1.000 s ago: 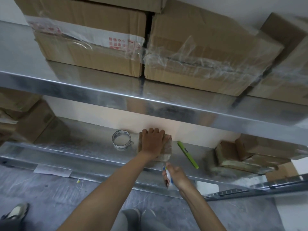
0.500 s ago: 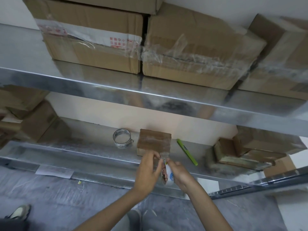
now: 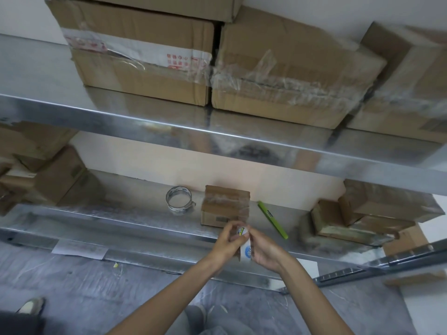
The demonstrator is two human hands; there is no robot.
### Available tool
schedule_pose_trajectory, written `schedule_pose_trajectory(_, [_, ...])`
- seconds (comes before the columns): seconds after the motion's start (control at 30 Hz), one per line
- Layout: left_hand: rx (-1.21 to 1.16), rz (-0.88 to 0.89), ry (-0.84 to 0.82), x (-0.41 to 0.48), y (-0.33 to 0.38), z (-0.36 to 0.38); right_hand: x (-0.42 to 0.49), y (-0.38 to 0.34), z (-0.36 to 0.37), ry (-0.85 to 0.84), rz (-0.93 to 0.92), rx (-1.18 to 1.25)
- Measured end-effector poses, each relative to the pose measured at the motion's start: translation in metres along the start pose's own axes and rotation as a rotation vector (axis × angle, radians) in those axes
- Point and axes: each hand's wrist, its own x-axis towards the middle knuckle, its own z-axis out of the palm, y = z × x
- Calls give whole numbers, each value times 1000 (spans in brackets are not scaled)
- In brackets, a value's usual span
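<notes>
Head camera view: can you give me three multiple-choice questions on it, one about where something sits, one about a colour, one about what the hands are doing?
1. Where is the tape roll relative to the small box?
A) left of it B) on top of it C) inside it
2. What colour is the pen-like tool?
A) red B) green C) black
3. What are the hands doing?
A) both hold a small white item B) both lie flat C) both hang idle

1 A: the roll stands apart on the box's left.
2 B: it is bright green.
3 A: the left hand and right hand pinch it together.
</notes>
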Motion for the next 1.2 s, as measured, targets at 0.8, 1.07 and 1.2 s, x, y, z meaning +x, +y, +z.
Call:
schedule_pose_trajectory(0.8, [-8, -139, 25, 17, 5, -11, 79, -42, -10, 212, -882, -1192])
schedule_pose_trajectory(1.07, [-84, -139, 53, 14, 4, -8, 79, -35, -62, 856, -705, -1023])
schedule_pose_trajectory(1.2, [-73, -143, 62, 15, 8, -8, 87, -16, -57, 867, -290, -1332])
